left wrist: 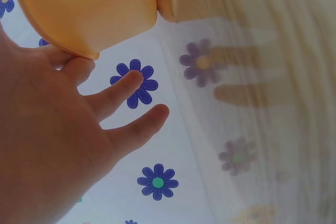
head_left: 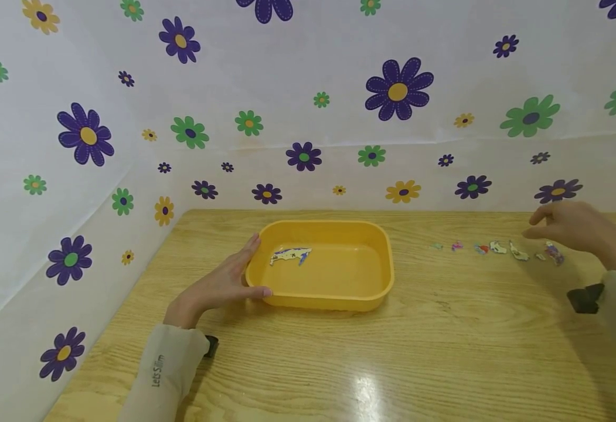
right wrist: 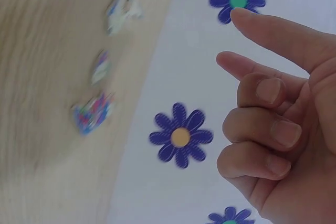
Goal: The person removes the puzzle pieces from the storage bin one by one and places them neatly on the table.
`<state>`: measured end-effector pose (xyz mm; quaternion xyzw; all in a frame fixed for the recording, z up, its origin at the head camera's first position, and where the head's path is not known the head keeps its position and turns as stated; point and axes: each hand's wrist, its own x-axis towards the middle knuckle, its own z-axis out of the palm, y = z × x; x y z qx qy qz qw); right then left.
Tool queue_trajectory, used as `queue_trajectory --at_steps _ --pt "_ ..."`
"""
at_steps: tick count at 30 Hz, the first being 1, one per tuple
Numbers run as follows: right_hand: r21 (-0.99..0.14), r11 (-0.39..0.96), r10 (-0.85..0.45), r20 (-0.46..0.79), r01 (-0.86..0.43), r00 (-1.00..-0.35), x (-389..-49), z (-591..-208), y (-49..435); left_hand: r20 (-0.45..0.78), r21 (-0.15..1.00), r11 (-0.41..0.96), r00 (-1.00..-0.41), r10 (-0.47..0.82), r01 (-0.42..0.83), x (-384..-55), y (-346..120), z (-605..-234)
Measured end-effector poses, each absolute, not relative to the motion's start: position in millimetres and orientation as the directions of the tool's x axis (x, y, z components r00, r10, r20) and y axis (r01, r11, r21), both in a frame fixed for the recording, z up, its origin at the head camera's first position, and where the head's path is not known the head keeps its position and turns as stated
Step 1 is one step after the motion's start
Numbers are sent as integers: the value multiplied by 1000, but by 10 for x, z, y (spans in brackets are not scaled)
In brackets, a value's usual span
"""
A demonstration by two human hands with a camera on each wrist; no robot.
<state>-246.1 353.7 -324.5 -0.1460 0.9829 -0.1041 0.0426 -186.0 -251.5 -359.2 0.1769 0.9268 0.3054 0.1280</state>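
Observation:
A yellow plastic tub (head_left: 329, 304) stands on the wooden table. My left hand (head_left: 223, 283) holds its left end, thumb on the near rim and fingers along the side. In the left wrist view, the left hand's (left wrist: 58, 124) lower fingers spread away from the tub (left wrist: 100, 9). A flat cut-out piece (head_left: 290, 254), pale with blue edges, lies inside the tub. At the right, my right hand (head_left: 577, 228) hovers above a row of small colourful cut-outs (head_left: 518, 252). In the right wrist view, the right hand's (right wrist: 283, 114) thumb and index finger stand apart, holding nothing; its other fingers are curled.
The small pieces lie in a line towards the back right of the table (head_left: 445, 351), too small to tell their kinds. A white sheet with printed flowers (head_left: 286, 88) hangs behind the table and along its left side.

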Motion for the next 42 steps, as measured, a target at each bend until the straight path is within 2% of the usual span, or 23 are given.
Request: queue_trajectory --at_steps 13,31,42 --pt "-356 879 -340 0 -318 -940 -2484 -3019 2925 -125 607 752 -903 410 257 -1858 -2513 -3586" --pt "-492 719 -491 140 -491 -860 -2605 -2825 1868 -117 602 753 -903 413 266 -1867 -2524 -3602" --pt "-559 659 -521 142 -503 -841 -2635 -2782 1335 -120 599 756 -904 410 263 -1861 -2526 -3593"
